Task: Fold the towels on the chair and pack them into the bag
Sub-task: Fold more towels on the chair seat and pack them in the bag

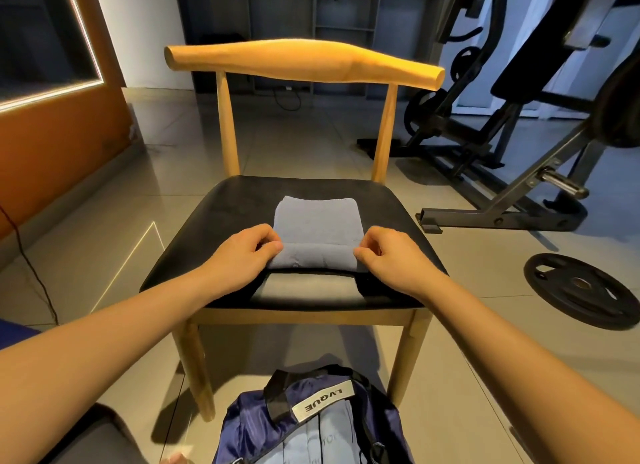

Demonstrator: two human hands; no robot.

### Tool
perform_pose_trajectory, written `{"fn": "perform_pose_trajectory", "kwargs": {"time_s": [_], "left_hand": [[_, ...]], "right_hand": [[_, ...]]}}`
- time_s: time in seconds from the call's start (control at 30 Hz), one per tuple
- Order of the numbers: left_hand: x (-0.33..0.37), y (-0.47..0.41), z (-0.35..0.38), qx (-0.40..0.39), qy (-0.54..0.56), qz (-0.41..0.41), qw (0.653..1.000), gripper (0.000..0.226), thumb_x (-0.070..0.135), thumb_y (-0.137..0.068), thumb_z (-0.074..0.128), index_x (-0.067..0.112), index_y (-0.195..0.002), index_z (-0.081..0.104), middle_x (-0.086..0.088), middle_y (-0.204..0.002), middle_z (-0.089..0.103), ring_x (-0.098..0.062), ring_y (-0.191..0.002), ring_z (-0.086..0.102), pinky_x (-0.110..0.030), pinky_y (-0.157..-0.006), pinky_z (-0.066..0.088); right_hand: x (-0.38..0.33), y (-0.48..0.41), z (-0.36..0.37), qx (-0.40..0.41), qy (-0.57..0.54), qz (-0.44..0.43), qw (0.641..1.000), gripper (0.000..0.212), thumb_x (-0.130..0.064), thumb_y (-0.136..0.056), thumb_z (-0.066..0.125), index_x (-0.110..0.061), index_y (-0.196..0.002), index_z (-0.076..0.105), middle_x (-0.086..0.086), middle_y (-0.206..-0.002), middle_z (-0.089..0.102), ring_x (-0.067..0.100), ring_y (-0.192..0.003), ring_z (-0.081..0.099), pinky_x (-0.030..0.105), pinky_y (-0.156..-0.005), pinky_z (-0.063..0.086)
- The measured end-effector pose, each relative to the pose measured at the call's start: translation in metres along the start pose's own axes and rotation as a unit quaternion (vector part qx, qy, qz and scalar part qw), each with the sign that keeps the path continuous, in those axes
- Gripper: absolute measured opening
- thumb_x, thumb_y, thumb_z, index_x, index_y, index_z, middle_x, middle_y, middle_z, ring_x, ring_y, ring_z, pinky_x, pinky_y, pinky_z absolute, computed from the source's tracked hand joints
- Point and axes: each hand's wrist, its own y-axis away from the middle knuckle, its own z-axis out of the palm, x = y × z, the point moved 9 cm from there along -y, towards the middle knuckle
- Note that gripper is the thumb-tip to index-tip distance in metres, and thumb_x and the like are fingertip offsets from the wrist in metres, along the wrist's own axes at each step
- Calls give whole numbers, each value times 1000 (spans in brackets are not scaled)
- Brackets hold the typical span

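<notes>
I pinch the blue towel's point(317, 226) near corners with left hand point(242, 252) and right hand point(388, 255); I should roll both ends evenly.

Both bare forearms stretched out front, pretty much mirrored. Left hand point(242, 254) and right hand point(393, 257) knuckles-up, fingers curled, each pinching one end of the towel point(317, 221) fold.

Two bare forearms point(121, 325), bare wrists point(426, 283)
</notes>
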Motion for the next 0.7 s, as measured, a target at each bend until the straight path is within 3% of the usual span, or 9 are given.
{"fn": "perform_pose_trajectory", "kwargs": {"time_s": [0.1, 0.17, 0.23, 0.3, 0.37, 0.43, 0.53, 0.7], "left_hand": [[4, -5, -10, 68, -16, 20, 997, 7, 32, -98, 65, 26, -96, 63, 10, -96, 63, -11, -89, 60, -27, -78, 50], [16, -5, -16, 99, -48, 79, 991, 6, 29, -97, 67, 25, -92, 66, 11, -94, 63, -9, -89, 58, -27, -78, 50], [23, -3, -13, 81, -67, 129, 986, 17, 32, -100, 61, 23, -89, 70, 10, -88, 64, -8, -87, 58, -35, -78, 52], [22, 1, -12, 43, -67, 147, 986, 34, 50, -100, 53, 25, -90, 73, 12, -87, 65, -8, -86, 60, -38, -78, 52], [20, 4, -9, 3, -98, 158, 983, 40, 63, -91, 59, 30, -105, 75, 17, -100, 68, -6, -95, 59, -28, -82, 51], [19, 6, -6, -6, -137, 167, 976, 45, 58, -86, 66, 29, -120, 72, 18, -111, 67, -4, -101, 56, -24, -87, 48], [22, 4, -9, 14, -147, 169, 974, 31, 46, -94, 64, 28, -118, 72, 18, -104, 66, -5, -96, 53, -24, -83, 45], [8, -6, -7, -46, 7, 51, 998, 12, 31, -103, 55, 29, -107, 66, 8, -101, 65, -12, -97, 60, -26, -86, 50]], "right_hand": [[-7, -1, -15, 118, 65, -60, 989, 15, -41, -97, 64, -26, -98, 59, -10, -96, 53, 9, -81, 54, 23, -68, 46], [-16, 2, -10, 136, 105, -121, 978, 12, -33, -99, 62, -21, -98, 64, -6, -97, 55, 14, -84, 55, 26, -69, 46], [-21, 6, -5, 132, 136, -150, 970, 16, -29, -102, 57, -17, -102, 68, -2, -100, 59, 18, -89, 56, 27, -72, 44], [-21, 10, -3, 112, 141, -165, 970, 22, -35, -103, 54, -19, -108, 67, -3, -104, 58, 15, -90, 55, 26, -75, 45], [-18, 13, 1, 78, 151, -179, 969, 27, -43, -98, 59, -23, -116, 64, -7, -110, 57, 12, -94, 54, 25, -78, 44], [-13, 12, 3, 58, 140, -169, 974, 34, -42, -95, 66, -24, -122, 61, -8, -114, 58, 11, -99, 53, 24, -81, 44], [-14, 5, 0, 45, 101, -157, 981, 26, -34, -97, 66, -21, -119, 64, -8, -110, 60, 10, -97, 53, 23, -82, 42], [-1, -11, 4, -95, -21, -40, 994, 18, -31, -100, 59, -16, -101, 68, 4, -94, 66, 18, -85, 60, 36, -78, 51]]}}
